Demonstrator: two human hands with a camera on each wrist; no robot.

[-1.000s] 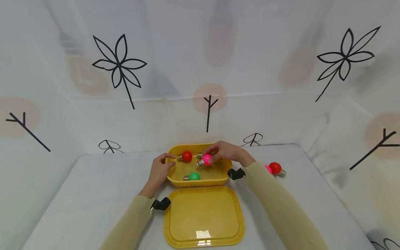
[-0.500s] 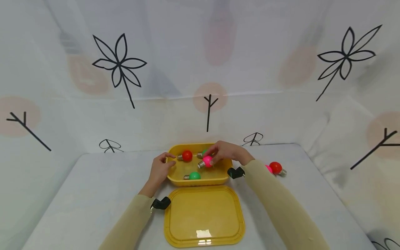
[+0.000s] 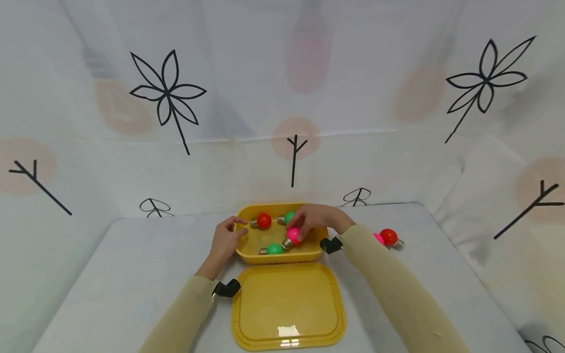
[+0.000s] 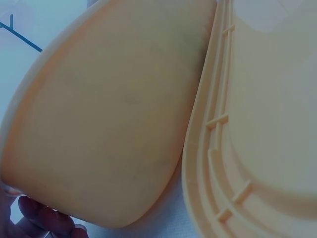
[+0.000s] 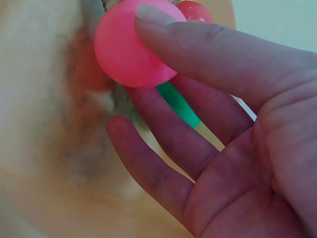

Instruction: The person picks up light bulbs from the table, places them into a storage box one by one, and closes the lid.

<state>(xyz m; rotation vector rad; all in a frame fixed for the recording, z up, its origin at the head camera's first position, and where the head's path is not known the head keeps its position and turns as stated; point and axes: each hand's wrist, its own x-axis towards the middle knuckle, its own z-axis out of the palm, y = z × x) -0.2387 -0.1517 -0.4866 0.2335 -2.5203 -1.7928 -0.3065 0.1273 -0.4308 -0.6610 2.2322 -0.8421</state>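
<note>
Pink bulb (image 3: 292,235) shifts toward the nearer green bulb (image 3: 274,249), pinched in the right hand (image 3: 317,216). Left hand (image 3: 225,240) grips the yellow container (image 3: 304,256). Placement appears unfinished.

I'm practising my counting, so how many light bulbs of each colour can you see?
Red bulbs: 2
Pink bulbs: 2, one partly hidden
Green bulbs: 2
Total in view: 6
</note>
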